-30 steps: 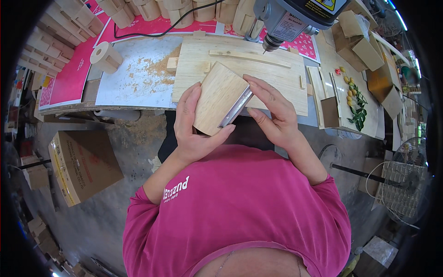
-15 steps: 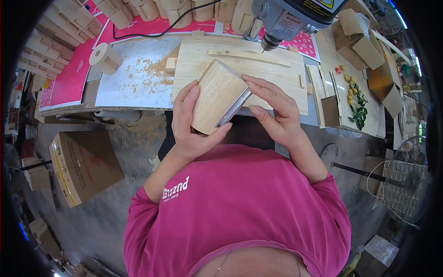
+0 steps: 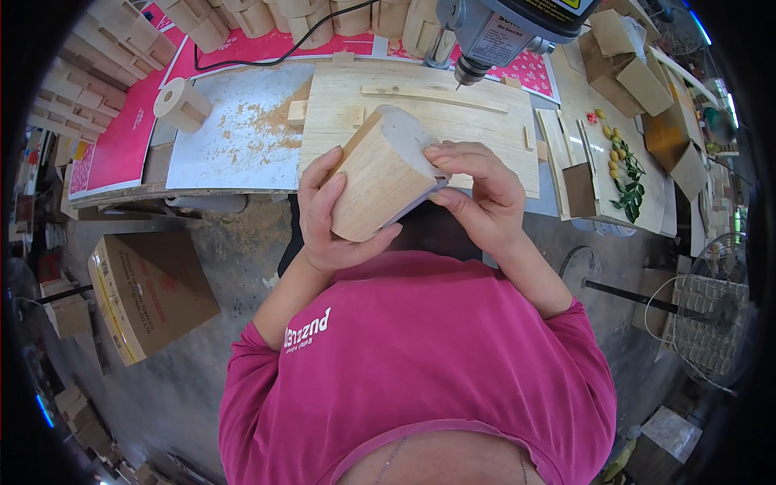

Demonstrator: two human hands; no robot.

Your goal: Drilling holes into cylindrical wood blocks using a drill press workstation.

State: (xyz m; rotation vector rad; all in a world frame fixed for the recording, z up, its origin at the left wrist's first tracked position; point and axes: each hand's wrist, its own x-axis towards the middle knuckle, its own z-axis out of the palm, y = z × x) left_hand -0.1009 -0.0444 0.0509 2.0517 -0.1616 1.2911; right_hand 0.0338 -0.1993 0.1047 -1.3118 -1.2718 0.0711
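Note:
A pale wooden block (image 3: pixel 373 184) with rounded sides and a flat end face is tilted in front of my chest, over the near edge of the bench. My left hand (image 3: pixel 327 214) wraps round its left and lower side, fingers on the far side and thumb underneath. On its lower right side runs a greyish, shiny strip (image 3: pixel 414 200), partly hidden. My right hand (image 3: pixel 483 187) pinches the right corner of the block by the strip's end, thumb below and fingertips on the rim of the end face. Whether something small lies between those fingertips is hidden.
A bench drill (image 3: pixel 477 48) stands behind a wooden board (image 3: pixel 323 97) with loose strips on it. Sawdust covers a white sheet (image 3: pixel 234 153); a hollow wooden cylinder (image 3: pixel 184 109) stands there. Several wooden pieces line the back. A carton (image 3: pixel 153 291) sits lower left.
The block has turned so more of its end face shows and less of the shiny strip. My right fingers have closed in on its right corner.

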